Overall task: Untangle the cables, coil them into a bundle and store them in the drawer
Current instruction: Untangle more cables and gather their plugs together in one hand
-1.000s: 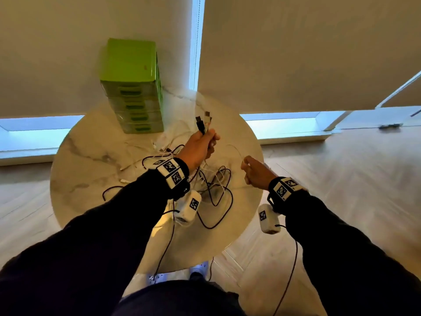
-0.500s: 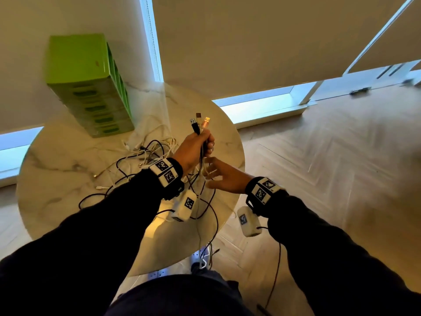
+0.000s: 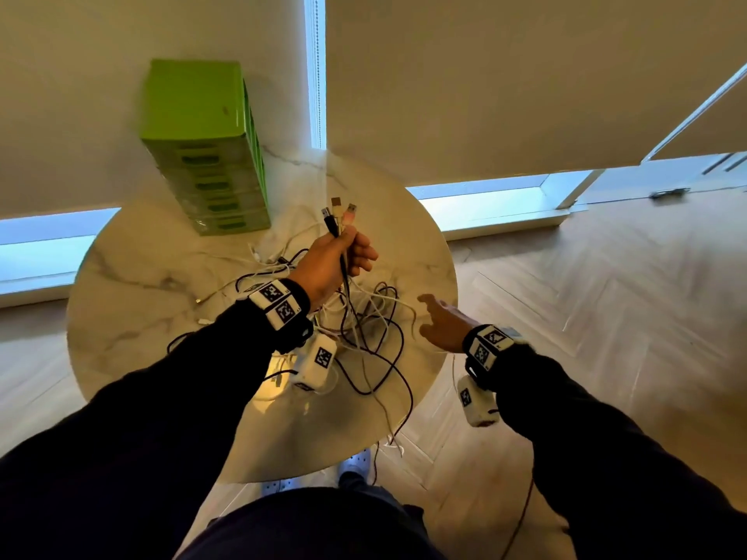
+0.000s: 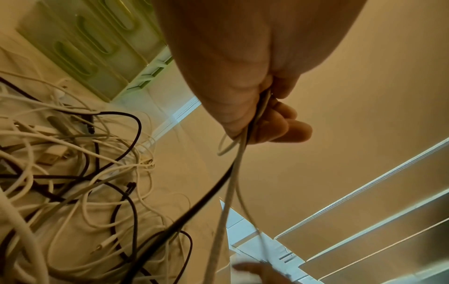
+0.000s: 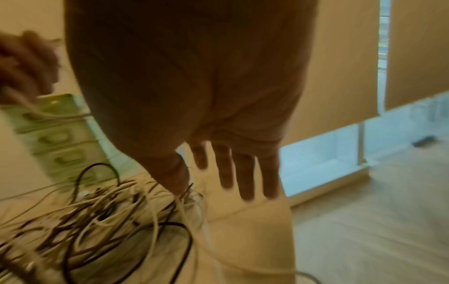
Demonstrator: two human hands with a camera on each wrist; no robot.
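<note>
My left hand (image 3: 341, 256) is raised above the round marble table (image 3: 141, 276) and grips several cable ends; their USB plugs (image 3: 338, 214) stick up out of the fist. In the left wrist view, white and black cables (image 4: 233, 173) run down from that left hand (image 4: 262, 115) into the tangle. The tangled pile of black and white cables (image 3: 364, 329) lies on the table below. My right hand (image 3: 438, 323) hovers to the right of the pile with fingers spread and straight, holding nothing; the right wrist view shows its fingers (image 5: 245, 173) above the cable pile (image 5: 102, 211). The green drawer unit (image 3: 206, 155) stands at the back of the table.
A cable (image 3: 388, 422) hangs over the table's near edge toward the floor. Wooden floor (image 3: 606, 317) lies to the right, and blinds cover the windows behind the table. My shoes (image 3: 355, 464) show under the table edge.
My right hand has let go of the cable near the left hand, moved away to the right and opened its fingers. The left hand keeps holding the plug ends up.
</note>
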